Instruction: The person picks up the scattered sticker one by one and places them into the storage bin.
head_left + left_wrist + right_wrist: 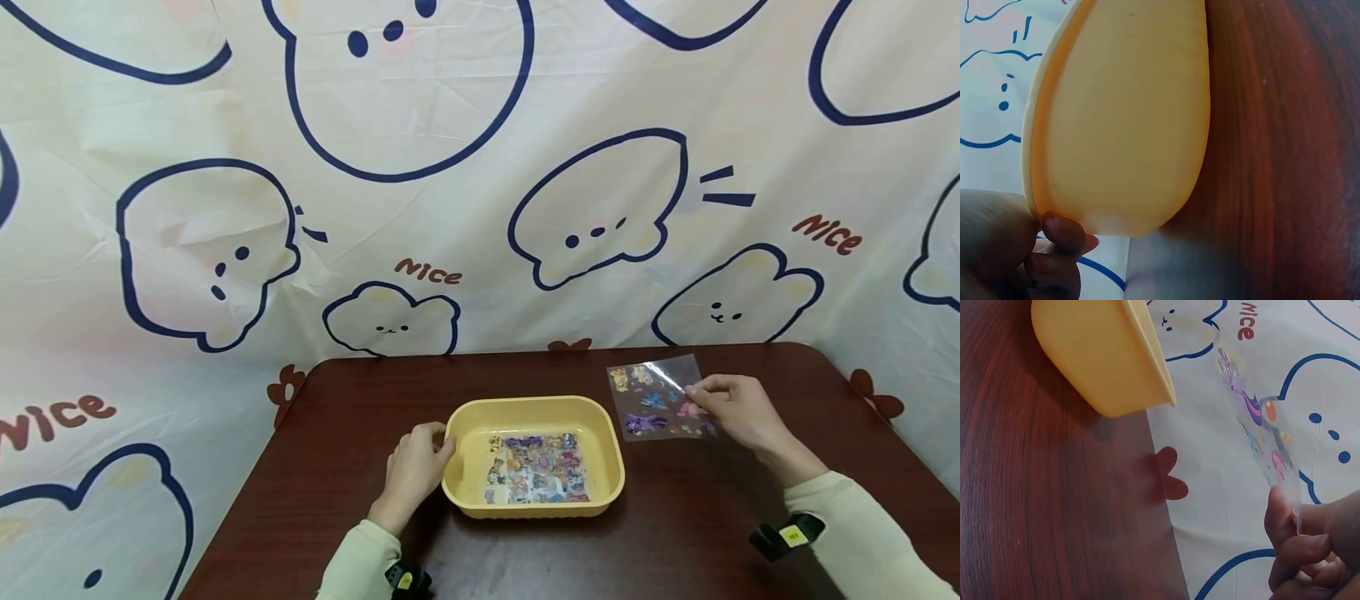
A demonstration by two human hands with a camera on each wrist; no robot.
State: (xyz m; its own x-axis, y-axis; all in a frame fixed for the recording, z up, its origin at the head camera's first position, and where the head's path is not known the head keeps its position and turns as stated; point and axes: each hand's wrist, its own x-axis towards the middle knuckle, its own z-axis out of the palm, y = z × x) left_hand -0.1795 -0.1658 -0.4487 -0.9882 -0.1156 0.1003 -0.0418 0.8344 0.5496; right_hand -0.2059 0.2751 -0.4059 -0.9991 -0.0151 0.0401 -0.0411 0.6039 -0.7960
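A yellow plastic basin (534,407) stands on the dark wooden table, with colorful sticker sheets (537,468) lying flat on its bottom. At its left side my left hand (414,467) grips the rim between thumb and curled fingers; the left wrist view shows that hand (1054,250) at the corner of the basin (1122,125). Right of the basin, my right hand (738,410) pinches one edge of a clear sticker sheet (652,400) with cartoon figures, held above the table. In the right wrist view the sheet (1254,419) appears almost edge-on, tilted, apart from the basin (1097,356).
The brown wooden table (337,433) reaches back to a white cloth (480,233) printed with blue-outlined bears and red lettering. The cloth hangs behind and at both sides. Black bands (787,536) are worn at both wrists.
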